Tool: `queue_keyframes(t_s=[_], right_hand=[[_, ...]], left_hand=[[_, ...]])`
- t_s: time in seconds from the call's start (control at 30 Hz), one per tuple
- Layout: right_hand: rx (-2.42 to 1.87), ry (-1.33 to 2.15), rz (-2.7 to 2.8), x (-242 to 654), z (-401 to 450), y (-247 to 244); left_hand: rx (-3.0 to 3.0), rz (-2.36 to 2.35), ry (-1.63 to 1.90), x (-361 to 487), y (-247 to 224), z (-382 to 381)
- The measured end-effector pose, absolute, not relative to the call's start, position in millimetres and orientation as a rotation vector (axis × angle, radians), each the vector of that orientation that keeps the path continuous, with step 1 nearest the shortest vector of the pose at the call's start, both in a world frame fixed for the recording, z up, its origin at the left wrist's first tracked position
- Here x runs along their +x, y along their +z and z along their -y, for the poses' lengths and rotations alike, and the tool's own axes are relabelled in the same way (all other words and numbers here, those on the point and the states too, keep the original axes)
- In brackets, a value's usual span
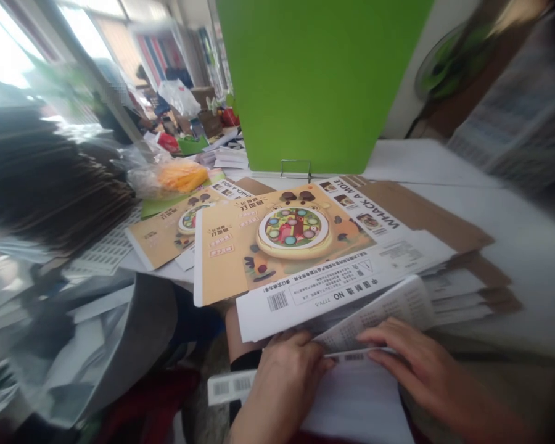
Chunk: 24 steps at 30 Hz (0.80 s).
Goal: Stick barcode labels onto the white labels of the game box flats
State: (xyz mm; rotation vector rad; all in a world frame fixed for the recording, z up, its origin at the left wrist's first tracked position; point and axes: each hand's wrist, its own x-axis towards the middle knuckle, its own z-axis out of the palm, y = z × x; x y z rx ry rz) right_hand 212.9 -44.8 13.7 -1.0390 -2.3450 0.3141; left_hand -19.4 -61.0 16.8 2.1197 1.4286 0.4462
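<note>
My left hand (284,385) and my right hand (411,364) both grip a folded white printed sheet (379,324) at the near edge of the table. A barcode strip (229,387) sticks out past my left hand, and its far end is hidden. Just beyond the sheet lies a stack of flat printed "Whack a Mole" box cards (296,246), with cardboard edges showing along its right side. A second printed card (180,225) lies to the left, partly under the stack.
A green upright board (314,80) stands behind the stack on a wire stand (296,168). Flattened corrugated cardboard (50,179) piles up at the left, near a plastic bag with yellow contents (180,176). A white table surface (513,246) extends to the right, with a fan (453,61) behind it.
</note>
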Motion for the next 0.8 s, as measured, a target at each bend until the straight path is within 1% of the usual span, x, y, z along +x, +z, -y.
queue_keyframes(t_s=[0.07,0.2,0.47,0.6,0.8], right_hand=[[-1.028,0.333,2.321,215.4,44.3,9.9],[-0.984,0.255,2.264,210.9,47.5,4.1],[-1.002,-0.050,2.220,203.7,58.2,-5.4],[-1.103,-0.035,2.187,202.6,58.4,-10.0],[-1.093,0.026,2.222,204.0,60.1,-9.4]], left_hand=[[2.138,-1.433,0.440,-19.2,18.1,62.4],[2.148,-1.441,0.443,-17.6,20.7,65.0],[2.102,-1.453,0.430,-16.4,25.0,62.8],[2.104,-1.442,0.428,-15.6,25.3,62.8],[2.106,-1.432,0.465,-14.4,23.4,62.0]])
